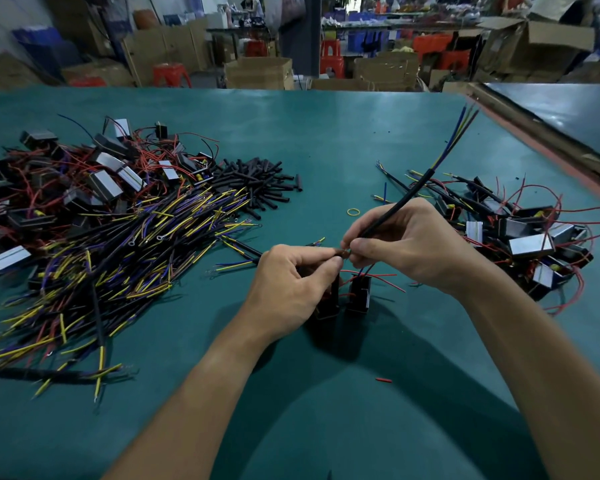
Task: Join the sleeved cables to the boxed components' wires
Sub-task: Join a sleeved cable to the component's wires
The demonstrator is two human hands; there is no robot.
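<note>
Leave the heap of spare cables (118, 265) at the worktop's (326, 133) left. At centre frame, with right hand (409, 247) fingers curled round the sleeved cable (406, 195) and left hand (291, 282) pinching seemingly a wire (343, 252) from the boxed component (359, 294) just below, align bare ends. Twist tight.

You had nothing legible before you. The boxed components (530, 245) at the right edge of the worktop (326, 133) showed only plain faces, and any print on the cardboard cartons (257, 72) beyond its far edge was too blurred to read.

Yellow rubber band (353, 212), red stools (171, 74), cardboard boxes (257, 72)
</note>
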